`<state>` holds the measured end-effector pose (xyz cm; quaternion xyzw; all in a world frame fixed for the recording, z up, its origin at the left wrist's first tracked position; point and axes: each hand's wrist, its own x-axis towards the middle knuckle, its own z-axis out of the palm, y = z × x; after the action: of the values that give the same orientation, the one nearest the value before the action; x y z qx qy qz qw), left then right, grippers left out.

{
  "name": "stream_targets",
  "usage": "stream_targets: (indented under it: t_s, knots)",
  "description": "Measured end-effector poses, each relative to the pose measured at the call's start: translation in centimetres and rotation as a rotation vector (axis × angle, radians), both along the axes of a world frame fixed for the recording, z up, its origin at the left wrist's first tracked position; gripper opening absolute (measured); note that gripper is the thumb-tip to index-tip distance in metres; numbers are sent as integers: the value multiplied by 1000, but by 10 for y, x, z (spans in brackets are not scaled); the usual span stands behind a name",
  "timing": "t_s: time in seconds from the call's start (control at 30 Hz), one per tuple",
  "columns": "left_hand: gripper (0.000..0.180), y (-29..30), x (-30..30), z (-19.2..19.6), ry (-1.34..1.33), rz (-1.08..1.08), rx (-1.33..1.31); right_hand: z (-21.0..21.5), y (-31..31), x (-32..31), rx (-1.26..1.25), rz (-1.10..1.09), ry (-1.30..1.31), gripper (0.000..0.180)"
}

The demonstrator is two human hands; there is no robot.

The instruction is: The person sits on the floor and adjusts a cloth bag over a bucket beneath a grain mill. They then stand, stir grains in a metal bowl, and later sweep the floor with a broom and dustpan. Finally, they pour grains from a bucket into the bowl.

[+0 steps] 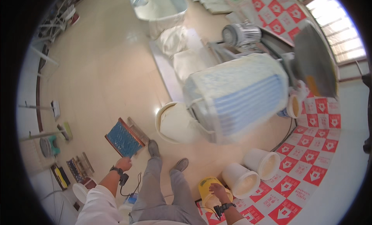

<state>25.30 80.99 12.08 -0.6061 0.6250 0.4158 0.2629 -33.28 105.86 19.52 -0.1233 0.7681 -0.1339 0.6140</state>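
My left hand (124, 164) hangs just in front of a low wooden stool with a blue woven seat (124, 139). Its fingers are foreshortened and blurred, and whether it touches the stool is unclear. Above the rim of a yellow bucket (206, 183) is my right hand (218, 190), its fingers apart and nothing seen in them. A dark band with a small box and cable is on each wrist. Ahead stands a large machine body under a white and blue striped cloth (248, 105). Beside it sits a white tub (166, 138) with pale contents.
Two white buckets (241, 181) stand by the red and white printed wall covering (316, 163). A grey motor (242, 34) is behind the machine. Farther off are white sacks (173, 41) and a large pale-lined tub (161, 18). Small stools (80, 167) line the left wall.
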Motion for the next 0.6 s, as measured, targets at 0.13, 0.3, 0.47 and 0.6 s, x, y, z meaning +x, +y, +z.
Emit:
stream_targets:
  t_s: [0.13, 0.3, 0.47, 0.6]
  knots:
    - [36, -11, -5, 70, -87, 1, -49, 79, 49, -26, 33, -52, -19, 39]
    - [35, -19, -93, 204, 295, 156, -299, 140, 97, -47, -146, -175, 20, 40]
    - [31, -5, -231, 289, 622, 137, -151, 161, 95, -75, -336, -95, 138, 43]
    - [32, 1, -343, 329, 821, 138, -114, 189, 70, -107, -474, 21, 175, 46]
